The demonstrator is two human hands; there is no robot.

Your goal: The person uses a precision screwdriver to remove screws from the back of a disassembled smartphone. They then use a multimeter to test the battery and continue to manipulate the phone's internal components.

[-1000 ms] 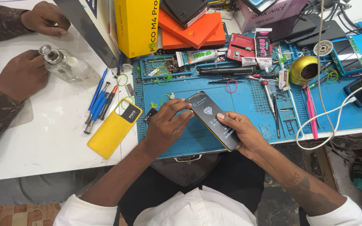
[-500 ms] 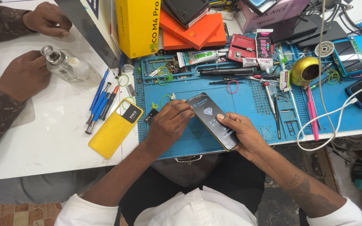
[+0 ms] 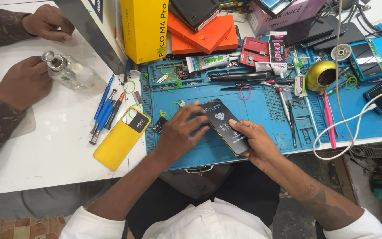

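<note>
The right hand (image 3: 255, 140) is cupping the lower end of a black slab-shaped smartphone (image 3: 224, 125) with a printed film on its screen, tilted over the blue silicone work mat (image 3: 261, 106) on the bench. The left hand (image 3: 181, 130), fingers curled, is pressing fingertips on the phone's upper left edge (barely shifted from a second ago). A yellow phone back cover (image 3: 121, 137) is lying beside.

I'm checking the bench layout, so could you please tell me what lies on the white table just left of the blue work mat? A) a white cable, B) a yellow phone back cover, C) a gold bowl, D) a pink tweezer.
B: the yellow phone back cover lies flat on the white table, beside the blue work mat where the left hand rests.
</note>
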